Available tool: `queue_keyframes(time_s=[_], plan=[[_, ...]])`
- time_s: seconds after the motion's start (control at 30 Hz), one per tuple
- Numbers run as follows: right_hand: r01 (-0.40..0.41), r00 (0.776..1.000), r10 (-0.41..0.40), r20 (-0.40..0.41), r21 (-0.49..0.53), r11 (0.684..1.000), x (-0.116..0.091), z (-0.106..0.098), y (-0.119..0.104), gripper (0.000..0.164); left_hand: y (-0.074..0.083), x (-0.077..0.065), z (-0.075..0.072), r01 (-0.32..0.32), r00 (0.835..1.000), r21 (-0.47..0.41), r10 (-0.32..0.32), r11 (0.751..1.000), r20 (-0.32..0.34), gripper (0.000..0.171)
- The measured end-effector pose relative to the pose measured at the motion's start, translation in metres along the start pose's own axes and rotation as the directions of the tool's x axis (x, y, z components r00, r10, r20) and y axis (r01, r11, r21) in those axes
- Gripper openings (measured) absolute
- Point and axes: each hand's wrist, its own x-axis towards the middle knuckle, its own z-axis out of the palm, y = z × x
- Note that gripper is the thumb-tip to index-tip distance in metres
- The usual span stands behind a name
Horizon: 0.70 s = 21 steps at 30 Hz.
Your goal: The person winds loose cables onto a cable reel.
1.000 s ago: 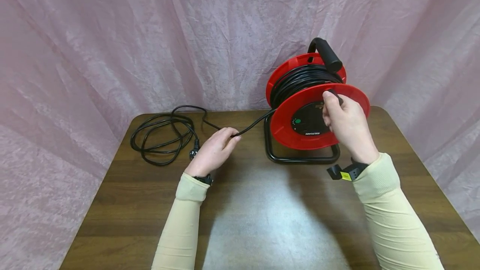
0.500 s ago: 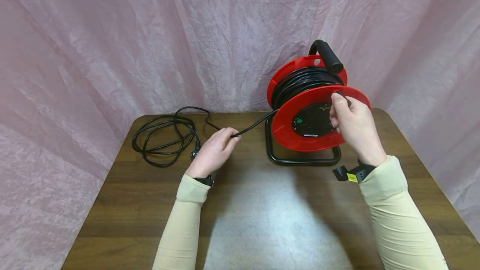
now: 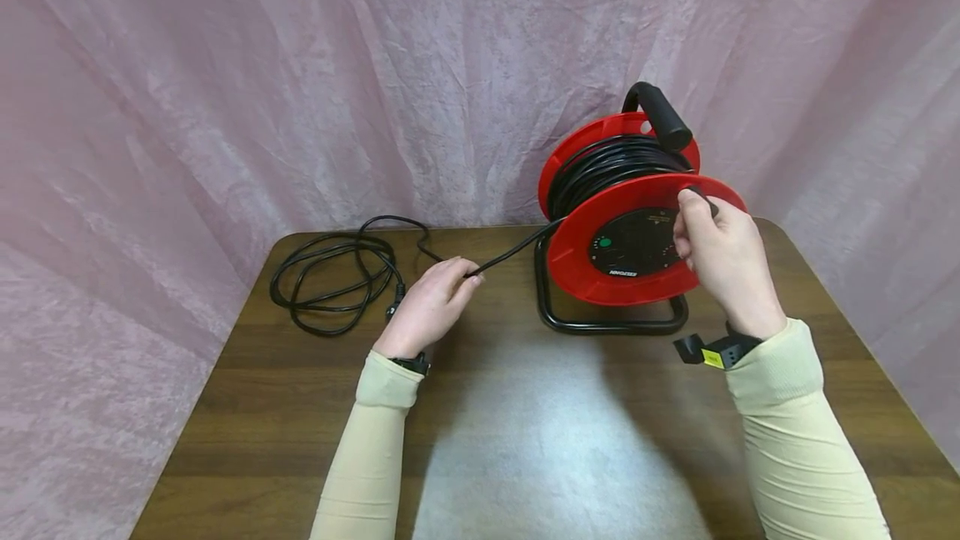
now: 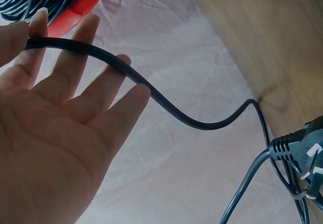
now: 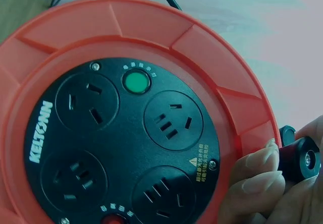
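A red cable reel point(image 3: 573, 277) with black cable wound on it stands on a black tubular frame at the table's right side. My right hand point(image 3: 729, 269) grips the black crank knob point(image 5: 307, 159) near the flange's upper right. With my left hand point(image 3: 431, 302) I hold the loose black cable point(image 3: 513, 250) between thumb and fingers, left of the reel. In the left wrist view the cable point(image 4: 199, 125) crosses the slightly spread fingers. The right wrist view shows the reel's black socket panel point(image 5: 128, 133) with a green button point(image 5: 137, 81).
Loose cable coils point(image 3: 330, 307) lie on the wooden table point(image 3: 247, 415) at the back left. The cable's plug point(image 4: 305, 156) rests near my left hand. A black carrying handle point(image 3: 663, 117) tops the reel. Behind everything hangs a pink curtain point(image 3: 300, 90).
My right hand has moved the knob a little right and down, and the red flange has turned with it. My left hand stays in place, holding the cable.
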Motion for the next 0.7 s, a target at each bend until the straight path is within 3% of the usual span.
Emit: queue_keyframes(time_s=[0.3, 0.7], plan=[[-0.038, 0.998, 0.036, -0.043, -0.038, 0.999, -0.002, -0.007, 0.012, 0.057, 0.002, 0.003, 0.002, -0.049, 0.998, 0.010, 0.049, 0.999, -0.026, 0.024], [-0.051, 0.989, 0.028, -0.146, -0.157, 0.986, -0.006, -0.005, 0.021, 0.055, 0.002, 0.002, 0.003, -0.051, 0.993, 0.078, 0.059, 0.996, -0.102, 0.024]])
